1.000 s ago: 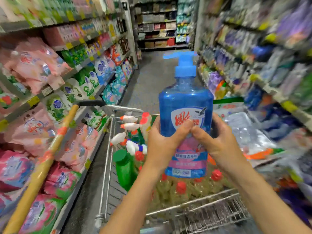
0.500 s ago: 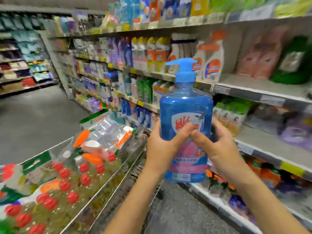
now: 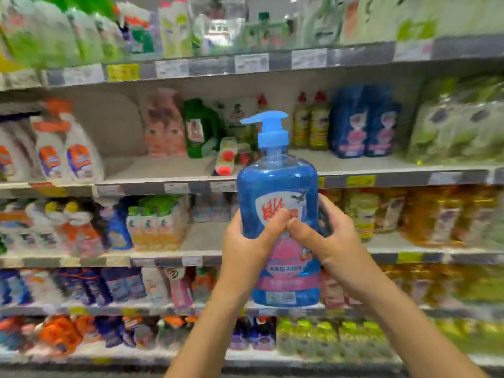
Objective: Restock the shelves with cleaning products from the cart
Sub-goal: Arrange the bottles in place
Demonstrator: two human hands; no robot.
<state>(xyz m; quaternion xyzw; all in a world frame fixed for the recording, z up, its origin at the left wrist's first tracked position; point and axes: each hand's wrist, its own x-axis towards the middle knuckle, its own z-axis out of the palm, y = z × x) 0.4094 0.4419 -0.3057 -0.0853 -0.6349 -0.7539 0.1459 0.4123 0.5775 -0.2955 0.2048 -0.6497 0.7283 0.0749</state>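
A blue pump bottle (image 3: 278, 184) with a pink and white label stands upright in front of me, held between both hands. My left hand (image 3: 245, 241) grips its left side with the thumb across the label. My right hand (image 3: 331, 238) grips the right side, its thumb meeting the left thumb on the label. The bottle is in the air, level with the middle shelf (image 3: 152, 170). The cart is out of view.
Stocked shelves fill the view. The middle shelf has a bare stretch left of centre, with a fallen bottle (image 3: 226, 156) lying on it. Two matching blue packs (image 3: 362, 121) stand at its right. White spray bottles (image 3: 65, 148) stand at its left.
My view has swung from the aisle and cart round to face the shelves straight on. Both hands keep the same grip on the bottle, still upright.
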